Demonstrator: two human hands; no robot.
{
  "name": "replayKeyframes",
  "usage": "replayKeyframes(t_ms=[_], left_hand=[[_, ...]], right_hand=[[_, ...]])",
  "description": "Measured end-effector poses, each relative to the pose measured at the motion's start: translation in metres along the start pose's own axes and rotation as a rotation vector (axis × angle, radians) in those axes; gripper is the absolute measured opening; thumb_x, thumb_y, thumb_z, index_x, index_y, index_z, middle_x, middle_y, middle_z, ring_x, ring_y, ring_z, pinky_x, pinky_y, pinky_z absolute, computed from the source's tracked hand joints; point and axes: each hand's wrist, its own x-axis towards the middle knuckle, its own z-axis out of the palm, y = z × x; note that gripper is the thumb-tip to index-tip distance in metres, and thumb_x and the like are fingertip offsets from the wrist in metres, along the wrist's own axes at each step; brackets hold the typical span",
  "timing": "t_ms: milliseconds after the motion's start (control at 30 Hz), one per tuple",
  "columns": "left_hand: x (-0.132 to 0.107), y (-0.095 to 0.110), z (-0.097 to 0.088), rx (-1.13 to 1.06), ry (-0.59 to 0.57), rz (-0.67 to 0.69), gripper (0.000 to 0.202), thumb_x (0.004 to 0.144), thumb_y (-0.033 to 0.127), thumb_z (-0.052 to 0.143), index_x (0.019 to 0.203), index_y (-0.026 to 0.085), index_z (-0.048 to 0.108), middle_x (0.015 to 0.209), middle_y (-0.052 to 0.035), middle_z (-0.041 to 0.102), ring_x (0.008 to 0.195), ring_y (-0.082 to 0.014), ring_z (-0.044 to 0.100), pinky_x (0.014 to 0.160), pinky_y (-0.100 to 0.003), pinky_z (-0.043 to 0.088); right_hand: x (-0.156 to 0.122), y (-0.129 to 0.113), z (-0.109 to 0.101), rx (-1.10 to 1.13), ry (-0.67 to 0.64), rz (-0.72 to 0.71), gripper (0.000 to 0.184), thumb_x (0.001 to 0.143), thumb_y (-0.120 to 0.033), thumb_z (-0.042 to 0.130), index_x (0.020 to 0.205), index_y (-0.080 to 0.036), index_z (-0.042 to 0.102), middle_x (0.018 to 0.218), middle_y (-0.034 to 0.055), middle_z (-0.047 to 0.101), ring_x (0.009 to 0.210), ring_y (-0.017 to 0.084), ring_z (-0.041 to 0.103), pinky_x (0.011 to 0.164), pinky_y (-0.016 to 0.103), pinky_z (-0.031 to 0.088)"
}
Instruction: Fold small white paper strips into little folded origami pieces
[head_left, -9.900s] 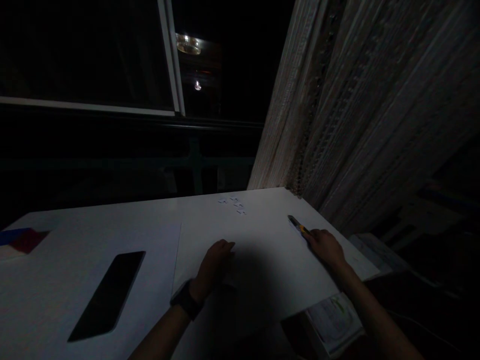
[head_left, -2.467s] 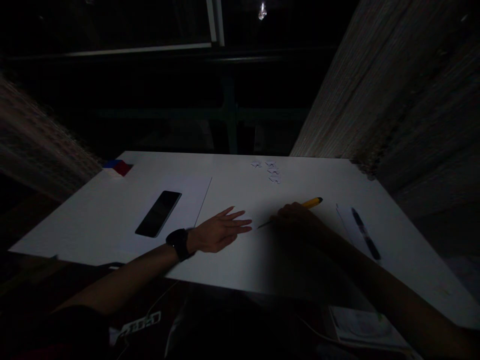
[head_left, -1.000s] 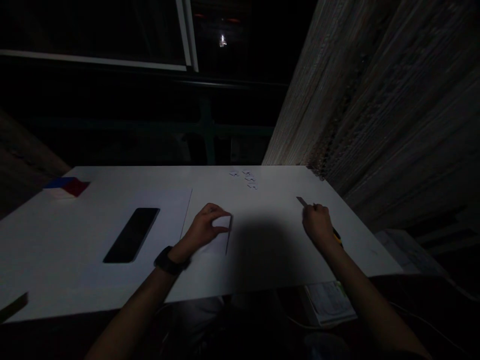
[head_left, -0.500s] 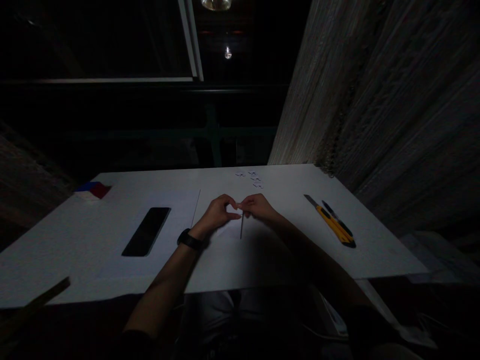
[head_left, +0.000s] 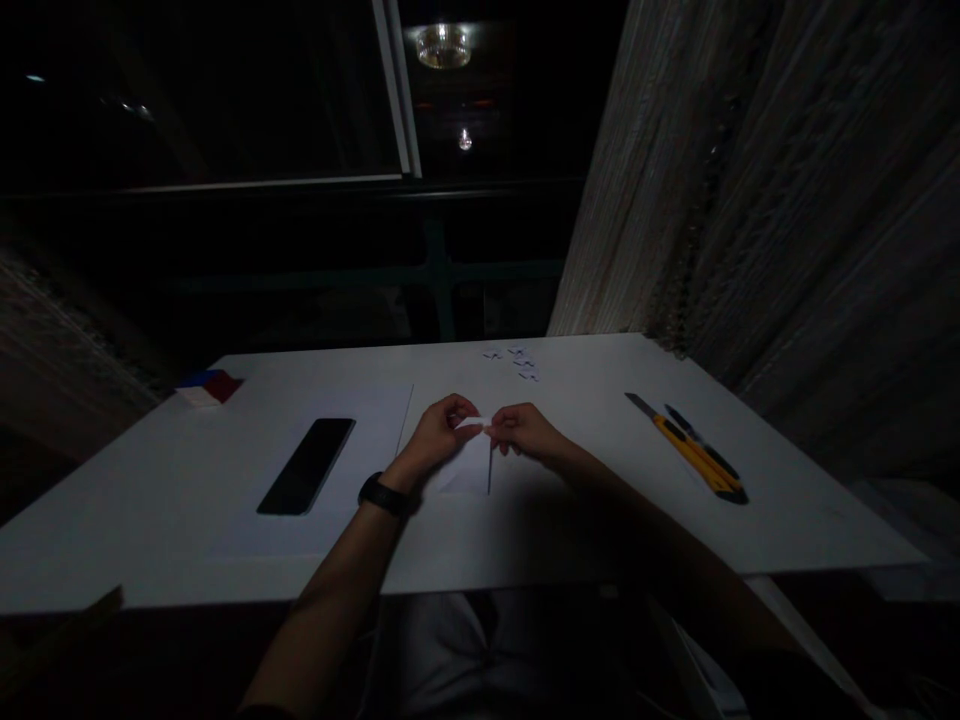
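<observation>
A small white piece of paper is held upright off the table between my two hands. My left hand, with a black watch at its wrist, pinches the paper's upper left edge. At the upper right corner, my right hand grips the same paper with thumb and fingers. The fingertips of both hands come close together along the top edge. Several small paper cut-outs with dark marks lie beyond my hands near the table's far edge.
A black phone lies on a large white sheet to the left. Farther left sits a red, blue and white block. On the right, a yellow utility knife rests beside a pen. Curtains hang behind the white table.
The view has shifted, so the table appears slightly lower and farther right. My fingers have moved a little along the paper's top edge, and more of its face shows.
</observation>
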Motion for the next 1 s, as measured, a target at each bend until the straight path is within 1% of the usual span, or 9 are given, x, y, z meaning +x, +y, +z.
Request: replayKeyframes(t_ms=[67,200,400,533,600,700,800,900,1000], left_hand=[[0.0000,0.0000,0.0002,-0.025,-0.032,-0.048,0.034,0.064,0.030,0.066,0.093,0.013,0.058,0.077,-0.0043,0.063,0.066,-0.0129,0.056,0.059,-0.024,0.041],[-0.0006,0.0010,-0.0014,0.038,-0.024,-0.118,0.034,0.061,0.036,0.067,0.083,0.010,0.065,0.067,-0.0034,0.062,0.055,-0.0106,0.051,0.050,-0.022,0.035],[-0.0012,0.0031,-0.0031,0.065,-0.024,-0.104,0.034,0.059,0.037,0.068,0.081,0.011,0.067,0.069,-0.0043,0.063,0.058,-0.0115,0.051,0.052,-0.022,0.036],[-0.0013,0.0043,-0.0027,0.092,-0.052,-0.072,0.028,0.061,0.034,0.066,0.078,0.012,0.067,0.067,-0.0041,0.063,0.060,-0.0122,0.052,0.054,-0.023,0.037],[-0.0016,0.0052,-0.0023,0.091,-0.058,-0.065,0.027,0.061,0.034,0.066,0.077,0.012,0.067,0.066,-0.0037,0.062,0.059,-0.0121,0.051,0.054,-0.023,0.037],[-0.0027,0.0072,-0.0019,0.071,-0.088,-0.072,0.027,0.061,0.035,0.066,0.075,0.012,0.067,0.061,-0.0022,0.059,0.057,-0.0111,0.049,0.053,-0.023,0.036],[-0.0042,0.0085,-0.0018,0.043,-0.130,-0.091,0.029,0.061,0.037,0.066,0.075,0.011,0.067,0.058,-0.0008,0.056,0.053,-0.0100,0.046,0.051,-0.022,0.035],[-0.0050,0.0086,-0.0013,0.017,-0.161,-0.128,0.032,0.061,0.037,0.067,0.076,0.009,0.067,0.058,-0.0014,0.057,0.053,-0.0099,0.046,0.050,-0.022,0.035],[-0.0046,0.0082,-0.0007,0.002,-0.172,-0.140,0.033,0.061,0.037,0.067,0.077,0.009,0.066,0.059,-0.0018,0.057,0.053,-0.0098,0.046,0.050,-0.022,0.034]], right_hand=[[-0.0001,0.0003,0.0007,0.001,-0.022,-0.017,0.023,0.064,-0.034,0.065,0.061,-0.015,0.053,0.050,0.0000,0.061,0.037,0.007,0.049,0.031,0.016,0.027],[-0.0015,-0.0012,0.0007,0.004,-0.049,-0.024,0.022,0.066,-0.034,0.062,0.061,-0.015,0.053,0.050,-0.0001,0.060,0.037,0.007,0.049,0.031,0.016,0.027],[-0.0032,-0.0026,-0.0033,-0.013,-0.096,-0.011,0.022,0.065,-0.033,0.063,0.062,-0.013,0.053,0.053,0.0015,0.061,0.041,0.008,0.051,0.033,0.016,0.031],[-0.0042,-0.0027,-0.0041,-0.024,-0.123,-0.022,0.029,0.062,-0.036,0.067,0.074,-0.013,0.055,0.058,0.0018,0.063,0.043,0.009,0.053,0.035,0.017,0.033],[-0.0046,-0.0031,-0.0024,-0.037,-0.107,-0.043,0.031,0.064,-0.039,0.066,0.077,-0.014,0.054,0.057,0.0004,0.062,0.041,0.009,0.052,0.034,0.017,0.032],[-0.0047,-0.0037,0.0007,-0.106,-0.064,-0.091,0.029,0.071,-0.043,0.058,0.068,-0.015,0.053,0.052,-0.0012,0.058,0.038,0.007,0.048,0.034,0.017,0.030],[-0.0043,-0.0032,0.0014,-0.162,-0.049,-0.137,0.029,0.073,-0.041,0.056,0.061,-0.015,0.052,0.048,-0.0022,0.056,0.038,0.007,0.046,0.039,0.018,0.034],[-0.0037,-0.0024,0.0005,-0.122,-0.072,-0.146,0.026,0.071,-0.037,0.057,0.058,-0.016,0.052,0.045,-0.0030,0.055,0.039,0.008,0.047,0.043,0.020,0.036],[-0.0031,-0.0034,0.0010,-0.028,-0.072,-0.110,0.023,0.068,-0.032,0.058,0.053,-0.016,0.051,0.041,-0.0040,0.052,0.034,0.007,0.043,0.038,0.020,0.031]])
